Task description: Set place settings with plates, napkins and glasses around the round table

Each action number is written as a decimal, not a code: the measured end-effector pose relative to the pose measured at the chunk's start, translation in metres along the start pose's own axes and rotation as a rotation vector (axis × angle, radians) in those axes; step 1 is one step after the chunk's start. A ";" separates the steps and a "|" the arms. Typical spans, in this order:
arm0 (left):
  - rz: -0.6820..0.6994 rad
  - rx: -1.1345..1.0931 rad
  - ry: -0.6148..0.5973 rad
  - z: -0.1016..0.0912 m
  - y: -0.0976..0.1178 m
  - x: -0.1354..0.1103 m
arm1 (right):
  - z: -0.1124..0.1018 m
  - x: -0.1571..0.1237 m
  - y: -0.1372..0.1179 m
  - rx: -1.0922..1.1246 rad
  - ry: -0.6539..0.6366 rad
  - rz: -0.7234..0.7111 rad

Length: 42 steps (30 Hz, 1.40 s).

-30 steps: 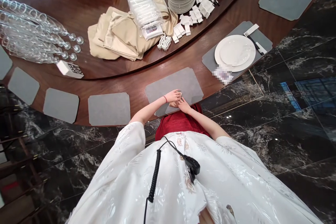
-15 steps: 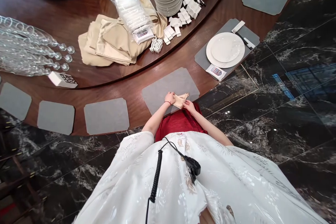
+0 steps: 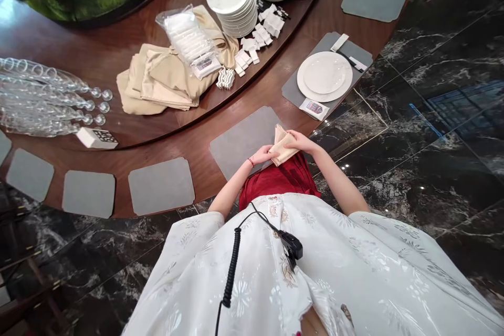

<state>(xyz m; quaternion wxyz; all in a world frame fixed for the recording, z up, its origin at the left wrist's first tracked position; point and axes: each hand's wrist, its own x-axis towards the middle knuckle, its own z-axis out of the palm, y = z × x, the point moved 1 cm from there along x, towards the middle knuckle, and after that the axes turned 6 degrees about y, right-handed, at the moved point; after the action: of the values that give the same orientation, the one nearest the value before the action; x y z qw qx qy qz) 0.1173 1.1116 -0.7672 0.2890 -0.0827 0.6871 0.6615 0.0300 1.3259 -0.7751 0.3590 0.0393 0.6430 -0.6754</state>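
we are holding a folded beige napkin [image 3: 282, 146] between our two hands, low in the middle of the view, over the right end of a grey placemat [image 3: 240, 142] and just above our red top [image 3: 279, 178]. our left hand [image 3: 262, 155] is closing narrowly on the napkin's lower left side, with a red string bracelet [image 3: 250, 161] sitting on the wrist. our right hand [image 3: 298, 141] is lying along its upper edge, fingers reaching across the fold.

toward the upper right, a white plate [image 3: 325, 76] is sitting on another grey placemat [image 3: 290, 89], with a small printed card [image 3: 314, 109] at its lower edge. at upper middle, a stack of white plates [image 3: 232, 5] is standing near a pile of beige napkins [image 3: 157, 84] and a clear plastic bag of white packets [image 3: 189, 37]. at the left, stemmed glasses [image 3: 39, 100] are lying on their sides on the dark wooden table [image 3: 165, 136], and more grey placemats [image 3: 161, 186] are lining its rim at lower left.
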 end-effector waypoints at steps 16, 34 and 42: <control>-0.036 -0.184 0.242 0.071 0.194 0.196 | -0.155 0.052 -0.091 -0.144 0.598 -0.230; -0.339 0.119 0.312 0.059 0.247 0.362 | -0.235 0.158 -0.140 -0.871 0.449 -0.464; -0.304 0.214 0.274 0.032 0.222 0.369 | -0.214 0.178 -0.118 -0.915 0.466 -0.300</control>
<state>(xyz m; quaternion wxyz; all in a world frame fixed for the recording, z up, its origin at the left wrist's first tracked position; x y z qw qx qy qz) -0.2863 1.2664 -0.7614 0.2965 -0.2433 0.7657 0.5163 -0.2516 1.4303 -0.8037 0.0864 -0.0646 0.9330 -0.3432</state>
